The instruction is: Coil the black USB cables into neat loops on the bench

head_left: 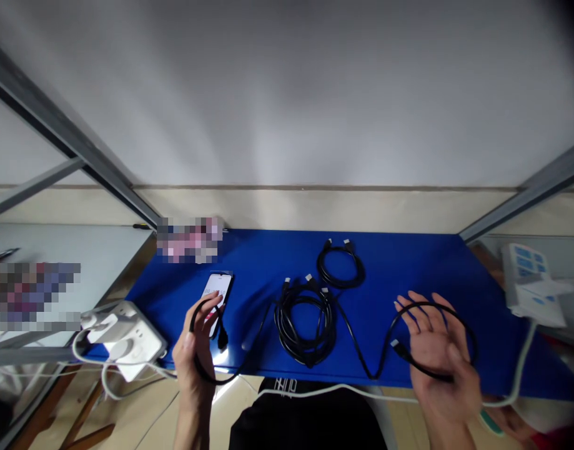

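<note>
My left hand [193, 353], thumb and fingers curled, holds a looped end of a black cable [230, 379]; its dark plug [222, 339] hangs beside the fingers. My right hand [439, 356] is turned palm up, fingers spread, with a black cable loop [430, 305] over the fingers and the thumb across the cable. A silver-tipped plug [395, 344] sticks out to the left of the palm. Both lengths run towards a coil of black cable [305, 361] between my hands; whether they join is hidden. A smaller black coil [341, 284] lies behind it.
A lit phone [220, 282] lies on the blue tabletop [263, 256] by my left hand. A white power strip [134, 337] sits at the left edge, a white box [533, 284] at the right. A white cord [343, 387] crosses along the front edge. Metal posts flank the table.
</note>
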The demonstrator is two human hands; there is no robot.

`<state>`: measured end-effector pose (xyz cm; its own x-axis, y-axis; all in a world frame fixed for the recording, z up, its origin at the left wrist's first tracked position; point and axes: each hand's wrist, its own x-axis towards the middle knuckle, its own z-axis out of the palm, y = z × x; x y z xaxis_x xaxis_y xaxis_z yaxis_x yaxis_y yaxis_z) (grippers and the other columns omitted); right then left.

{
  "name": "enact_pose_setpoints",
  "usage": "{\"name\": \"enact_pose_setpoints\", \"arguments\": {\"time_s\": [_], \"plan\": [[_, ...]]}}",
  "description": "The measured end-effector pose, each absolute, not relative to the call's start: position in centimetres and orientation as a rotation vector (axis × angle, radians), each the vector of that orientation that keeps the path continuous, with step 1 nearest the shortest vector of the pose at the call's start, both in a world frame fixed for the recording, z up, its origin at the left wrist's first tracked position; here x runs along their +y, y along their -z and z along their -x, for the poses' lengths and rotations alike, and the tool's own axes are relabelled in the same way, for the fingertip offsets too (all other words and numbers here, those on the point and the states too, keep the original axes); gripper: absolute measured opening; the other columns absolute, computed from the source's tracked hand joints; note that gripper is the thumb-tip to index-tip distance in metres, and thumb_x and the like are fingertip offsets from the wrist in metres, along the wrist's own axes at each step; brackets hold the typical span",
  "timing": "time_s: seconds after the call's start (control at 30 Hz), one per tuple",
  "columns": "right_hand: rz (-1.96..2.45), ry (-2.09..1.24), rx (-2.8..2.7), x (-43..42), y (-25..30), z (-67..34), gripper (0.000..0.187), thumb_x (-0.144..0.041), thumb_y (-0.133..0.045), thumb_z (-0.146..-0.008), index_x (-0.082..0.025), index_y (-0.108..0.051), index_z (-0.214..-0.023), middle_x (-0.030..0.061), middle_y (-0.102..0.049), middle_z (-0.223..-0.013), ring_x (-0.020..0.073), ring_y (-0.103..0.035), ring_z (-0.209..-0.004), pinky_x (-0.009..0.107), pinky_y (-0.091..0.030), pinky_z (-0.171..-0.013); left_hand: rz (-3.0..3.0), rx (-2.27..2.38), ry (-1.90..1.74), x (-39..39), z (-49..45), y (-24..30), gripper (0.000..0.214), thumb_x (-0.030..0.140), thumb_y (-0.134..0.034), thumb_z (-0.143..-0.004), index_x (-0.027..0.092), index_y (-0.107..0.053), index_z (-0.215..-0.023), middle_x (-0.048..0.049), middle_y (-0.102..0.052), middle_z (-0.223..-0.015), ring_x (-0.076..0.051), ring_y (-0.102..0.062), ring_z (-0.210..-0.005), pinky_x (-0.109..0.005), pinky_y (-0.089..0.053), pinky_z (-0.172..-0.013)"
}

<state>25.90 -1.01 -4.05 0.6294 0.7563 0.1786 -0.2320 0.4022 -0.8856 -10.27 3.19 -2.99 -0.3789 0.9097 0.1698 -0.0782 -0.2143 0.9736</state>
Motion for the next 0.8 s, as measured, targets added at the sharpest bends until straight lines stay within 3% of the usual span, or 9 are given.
{"name": "enact_pose_setpoints", "arguments": {"time_s": [0.23,0.37,0.5,0.7,0.8], "plan": [[1.071,-0.648,-0.725,-0.6,6.7,-24.7,0.058,-0.037,-0.065,-0.098,-0.027,-0.058,-0.154,0.0129,-0.070,-0.141,0.0399,-0.065,-0.137,0.075,-0.031,-0.125,-1.106,1.296,-1.641,4.4,8.1,4.8,0.047,0.059,-0.058,-0.102,0.025,-0.074,-0.131,-0.0120,-0.065,-0.150,-0.036,-0.055,-0.144,-0.049,-0.041,-0.122],[1.120,-0.651,-0.809,-0.7,8.6,-23.1,0.068,-0.042,-0.072,-0.095,-0.024,-0.054,-0.158,0.0159,-0.068,-0.144,0.0415,-0.061,-0.141,0.073,-0.034,-0.124,-1.130,1.283,-1.629,4.6,6.7,6.3,0.057,0.065,-0.056,-0.101,0.025,-0.066,-0.140,-0.0134,-0.058,-0.160,-0.036,-0.050,-0.152,-0.051,-0.035,-0.128],[1.166,-0.659,-0.902,-0.8,10.1,-22.2,0.080,-0.044,-0.081,-0.090,-0.025,-0.049,-0.160,0.0172,-0.062,-0.149,0.0416,-0.054,-0.147,0.072,-0.029,-0.127,-1.152,1.243,-1.589,4.4,6.4,7.3,0.062,0.070,-0.055,-0.099,0.024,-0.069,-0.138,-0.0143,-0.056,-0.162,-0.038,-0.047,-0.155,-0.054,-0.033,-0.130],[1.204,-0.745,-0.951,-0.2,10.8,-22.5,0.098,-0.032,-0.095,-0.077,-0.026,-0.047,-0.162,0.0148,-0.060,-0.150,0.0386,-0.049,-0.151,0.071,-0.015,-0.133,-1.159,1.266,-1.533,4.7,7.0,8.8,0.063,0.069,-0.060,-0.098,0.023,-0.067,-0.140,-0.0167,-0.057,-0.161,-0.040,-0.046,-0.156,-0.055,-0.041,-0.125],[1.168,-0.802,-0.896,0.1,10.6,-22.9,0.095,-0.034,-0.093,-0.079,-0.026,-0.047,-0.162,0.0152,-0.062,-0.148,0.0391,-0.051,-0.150,0.073,-0.020,-0.131,-1.146,1.283,-1.524,5.0,7.4,9.6,0.063,0.069,-0.059,-0.099,0.023,-0.066,-0.141,-0.0163,-0.057,-0.162,-0.039,-0.046,-0.157,-0.054,-0.041,-0.126]]}}
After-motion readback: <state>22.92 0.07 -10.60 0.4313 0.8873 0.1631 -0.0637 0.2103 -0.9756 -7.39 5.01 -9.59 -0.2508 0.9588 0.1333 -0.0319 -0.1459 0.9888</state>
